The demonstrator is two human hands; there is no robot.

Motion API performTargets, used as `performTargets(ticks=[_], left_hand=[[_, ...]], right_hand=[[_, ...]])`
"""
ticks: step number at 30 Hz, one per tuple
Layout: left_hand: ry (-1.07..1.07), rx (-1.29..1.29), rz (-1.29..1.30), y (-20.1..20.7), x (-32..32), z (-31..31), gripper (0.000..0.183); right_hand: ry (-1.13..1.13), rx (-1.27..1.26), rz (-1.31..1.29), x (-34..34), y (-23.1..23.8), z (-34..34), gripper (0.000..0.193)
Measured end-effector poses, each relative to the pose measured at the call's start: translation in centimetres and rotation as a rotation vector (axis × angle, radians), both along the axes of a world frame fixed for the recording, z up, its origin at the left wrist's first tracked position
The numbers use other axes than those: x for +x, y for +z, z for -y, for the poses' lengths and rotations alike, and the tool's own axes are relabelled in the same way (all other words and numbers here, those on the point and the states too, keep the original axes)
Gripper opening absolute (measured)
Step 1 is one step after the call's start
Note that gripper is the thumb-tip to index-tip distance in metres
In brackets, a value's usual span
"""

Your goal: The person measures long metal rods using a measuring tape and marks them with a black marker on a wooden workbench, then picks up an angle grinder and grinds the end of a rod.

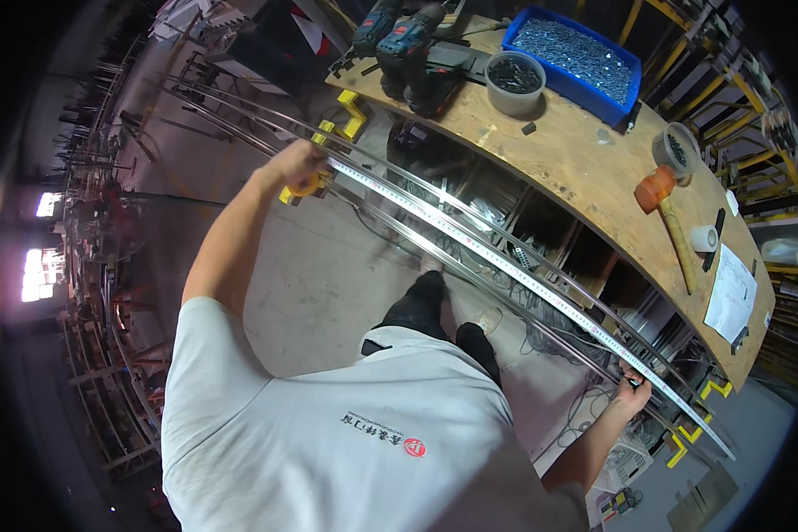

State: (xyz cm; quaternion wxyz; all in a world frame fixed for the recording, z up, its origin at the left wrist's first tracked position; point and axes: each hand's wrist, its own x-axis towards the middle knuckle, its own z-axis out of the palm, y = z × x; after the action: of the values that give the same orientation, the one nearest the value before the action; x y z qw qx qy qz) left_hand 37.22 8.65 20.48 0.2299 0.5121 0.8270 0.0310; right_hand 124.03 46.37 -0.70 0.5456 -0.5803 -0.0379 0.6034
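Note:
My left hand (300,164) is closed around a yellow tape measure (305,185) at the left end of several long, thin metal bars (430,247). The white tape blade (470,238) is drawn out along the bars, past my right hand, to the lower right. My right hand (630,396) is closed at the bars, beside the blade. A small dark thing shows at its fingers, too little of it to name. Yellow brackets (353,115) lie under the bars at the left end, and more yellow brackets (688,441) at the right end.
A curved wooden workbench (585,168) lies beyond the bars. On it are cordless drills (408,58), a blue tray (616,106) of small metal parts, a tub (515,82) of dark pieces, a mallet (676,226) and a paper sheet (731,293). Cables (550,330) lie below.

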Motion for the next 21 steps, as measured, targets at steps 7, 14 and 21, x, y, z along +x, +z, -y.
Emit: performTargets(ticks=[7, 14, 21], left_hand=[[0.185, -0.090, 0.152, -2.9, -10.3, 0.8, 0.017], [0.038, -0.142, 0.269, -5.8, -13.4, -0.5, 0.021], [-0.010, -0.191, 0.275, -4.1, -13.5, 0.0, 0.022]], right_hand=[[-0.025, -0.036, -0.022, -1.7, 2.8, -1.3, 0.030], [0.072, -0.083, 0.231, -1.8, 4.0, 2.7, 0.038], [0.519, -0.113, 0.011, -36.6, 9.8, 19.5, 0.018]])
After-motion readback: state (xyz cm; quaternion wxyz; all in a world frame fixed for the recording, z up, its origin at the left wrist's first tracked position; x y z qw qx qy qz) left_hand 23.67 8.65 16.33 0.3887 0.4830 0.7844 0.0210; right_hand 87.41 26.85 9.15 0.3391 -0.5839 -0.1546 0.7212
